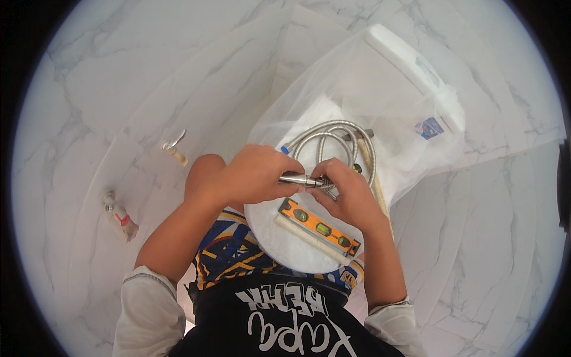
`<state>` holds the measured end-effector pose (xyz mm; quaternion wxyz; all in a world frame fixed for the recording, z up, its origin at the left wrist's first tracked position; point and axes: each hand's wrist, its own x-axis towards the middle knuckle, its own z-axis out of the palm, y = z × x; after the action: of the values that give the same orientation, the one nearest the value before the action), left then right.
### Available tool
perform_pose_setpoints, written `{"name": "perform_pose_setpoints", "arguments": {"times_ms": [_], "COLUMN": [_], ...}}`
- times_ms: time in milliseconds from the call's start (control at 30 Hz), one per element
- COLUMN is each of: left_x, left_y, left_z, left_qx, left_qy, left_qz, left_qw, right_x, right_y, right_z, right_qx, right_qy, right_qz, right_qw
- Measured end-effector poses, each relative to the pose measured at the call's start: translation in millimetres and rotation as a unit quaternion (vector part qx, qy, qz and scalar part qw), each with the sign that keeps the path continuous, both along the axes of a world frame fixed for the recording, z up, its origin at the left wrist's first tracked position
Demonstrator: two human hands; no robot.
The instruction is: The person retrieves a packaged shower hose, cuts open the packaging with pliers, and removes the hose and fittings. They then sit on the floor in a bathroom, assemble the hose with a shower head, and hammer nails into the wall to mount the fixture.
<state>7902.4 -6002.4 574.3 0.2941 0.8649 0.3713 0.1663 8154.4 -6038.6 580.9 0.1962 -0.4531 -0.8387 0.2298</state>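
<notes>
My left hand [259, 172] is closed around a chrome cylindrical fitting [292, 178], its fingers hiding most of it. Against that fitting's right end, my right hand [351, 193] pinches the end of a flexible metal hose [363, 134]. Fitting and hose end meet in line between my hands; whether they are threaded together I cannot tell. Beyond my hands the hose lies in loose coils on a white toilet [267, 238] wrapped in clear plastic. Just below my hands an orange spirit level [322, 228] with green vials rests on the toilet, beside a pale strip [309, 241].
The toilet's white tank [410, 59] stands at the far right under plastic bearing a blue label [429, 128]. To the left, a chrome tap [173, 143] and a second valve [113, 205] with a red band project from the marbled wall. Marbled tiles [470, 250] lie to the right.
</notes>
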Motion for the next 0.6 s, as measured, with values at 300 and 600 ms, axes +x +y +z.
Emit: {"name": "perform_pose_setpoints", "arguments": {"times_ms": [300,600], "left_x": [0,4], "left_y": [18,37], "left_z": [7,8], "left_qx": [-0.009,-0.005], "left_qy": [-0.007,-0.006], "left_qz": [-0.011,-0.014], "left_qw": [1.000,1.000], "right_x": [-1,0], "right_y": [16,32], "right_z": [9,10], "right_qx": [0.011,-0.006], "right_qy": [0.010,0.003], "right_qz": [-0.003,-0.003], "right_qw": [1.000,1.000]}}
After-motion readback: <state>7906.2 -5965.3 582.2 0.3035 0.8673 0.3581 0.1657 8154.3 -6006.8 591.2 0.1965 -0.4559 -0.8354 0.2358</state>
